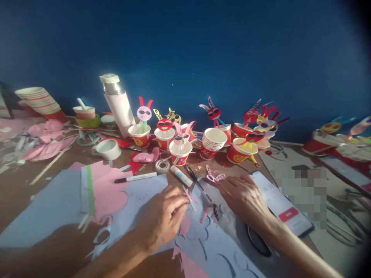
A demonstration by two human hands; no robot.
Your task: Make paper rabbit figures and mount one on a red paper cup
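My left hand (168,210) hovers low over the white paper, fingers curled and closed around a thin white stick (189,199). My right hand (242,195) reaches in from the right. Its fingertips are closed at the edge of a small paper face with patterned ears (213,177); the thumb is hidden. Between the hands lie a black craft knife or pen (204,190) and a pink paper piece (204,214). A glue stick (181,176) rests just beyond my left hand, with a tape roll (162,166) to its left.
Behind stand red paper cups (180,156) with paper faces on straws, a stack of cups (213,142), a white flask (118,104) and a mug (108,150). A marker (139,177) lies on pink paper (107,185). Right are a phone (279,204) and scissors handle (257,241).
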